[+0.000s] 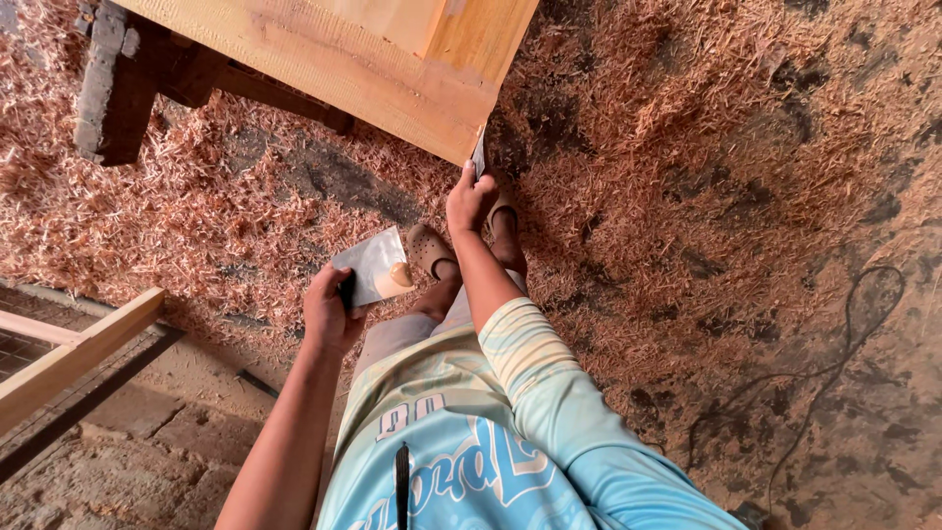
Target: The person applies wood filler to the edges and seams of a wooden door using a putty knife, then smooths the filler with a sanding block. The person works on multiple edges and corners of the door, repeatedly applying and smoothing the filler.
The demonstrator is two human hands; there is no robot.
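My left hand (329, 312) grips a flat grey metal plate (368, 265) that carries a blob of tan filler (395, 279) on its right edge. My right hand (469, 201) is stretched forward and pinches a small thin blade (479, 157). The blade's tip touches the lower corner of a large pale wooden block (343, 59). My feet in tan clogs (429, 247) stand just below that corner, between the two hands.
Reddish wood shavings (687, 128) cover the ground. A dark wooden support (113, 83) stands under the block at top left. A light timber frame (69, 358) lies at lower left over stone paving. A thin dark cable (834, 363) loops at right.
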